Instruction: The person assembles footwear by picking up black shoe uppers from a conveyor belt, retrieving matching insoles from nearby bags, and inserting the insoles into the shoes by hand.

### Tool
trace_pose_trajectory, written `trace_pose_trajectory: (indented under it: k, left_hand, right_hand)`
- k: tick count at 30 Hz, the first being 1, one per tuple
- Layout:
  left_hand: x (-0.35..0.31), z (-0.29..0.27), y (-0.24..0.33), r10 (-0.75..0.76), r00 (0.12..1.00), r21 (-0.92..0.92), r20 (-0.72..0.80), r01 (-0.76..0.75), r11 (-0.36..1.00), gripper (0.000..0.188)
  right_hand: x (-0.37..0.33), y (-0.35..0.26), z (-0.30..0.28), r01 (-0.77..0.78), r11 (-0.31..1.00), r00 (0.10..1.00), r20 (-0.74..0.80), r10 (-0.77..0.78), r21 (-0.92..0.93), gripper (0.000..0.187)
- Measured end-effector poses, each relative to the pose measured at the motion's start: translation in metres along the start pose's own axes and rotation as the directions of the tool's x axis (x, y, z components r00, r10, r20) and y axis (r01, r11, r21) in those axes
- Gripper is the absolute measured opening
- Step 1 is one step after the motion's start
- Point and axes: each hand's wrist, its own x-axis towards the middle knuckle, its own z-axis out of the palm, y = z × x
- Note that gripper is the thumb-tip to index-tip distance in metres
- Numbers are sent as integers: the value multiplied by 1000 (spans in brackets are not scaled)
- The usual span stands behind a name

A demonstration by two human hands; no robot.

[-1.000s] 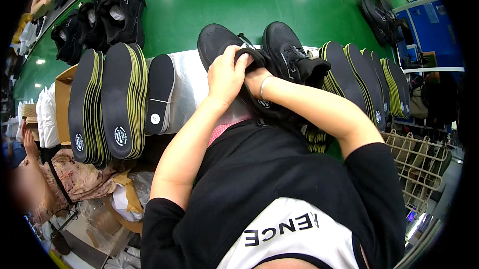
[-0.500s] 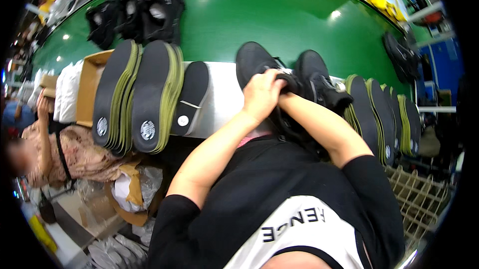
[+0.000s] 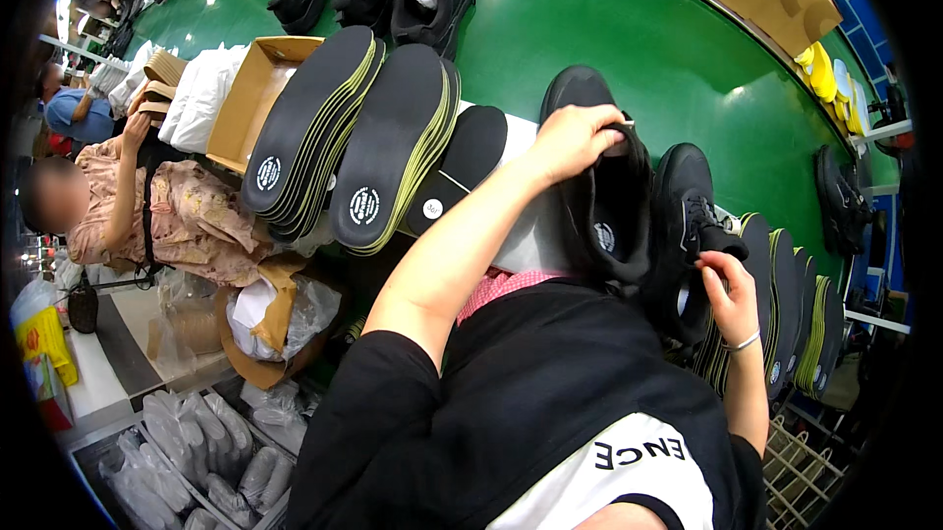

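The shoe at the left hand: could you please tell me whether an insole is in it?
In: inside the shoe, toward the heel, shows a round white mark like those on the stacked insoles.

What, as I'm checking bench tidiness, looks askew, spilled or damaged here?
Nothing looks spilled, and the black shoe at the left hand shows no visible damage. The leftmost insole stack is fanned sideways, its edges stepped rather than aligned, so it looks untidy.

Black shoes against a glossy green tabletop; left of the shoes, dark insoles edged yellow-green and, farther left, pink clothing, seemingly floral-patterned.
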Motion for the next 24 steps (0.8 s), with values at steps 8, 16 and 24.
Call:
trace_pose_trajectory:
  k: [8,16,24]
  left_hand:
    - [-21,-28,20,17,999,396,-41,0,918,47]
    - [-124,-130,27,-383,740,758,-554,638,137,69]
    - [-145,-134,17,-278,817,713,-506,577,398,60]
  right_hand:
    - [-47,53,21,-78,903,994,-99,40,-422,42]
    - [-47,59,32,-58,876,997,-75,25,-479,41]
    - [-51,65,28,-24,893,995,74,64,-450,50]
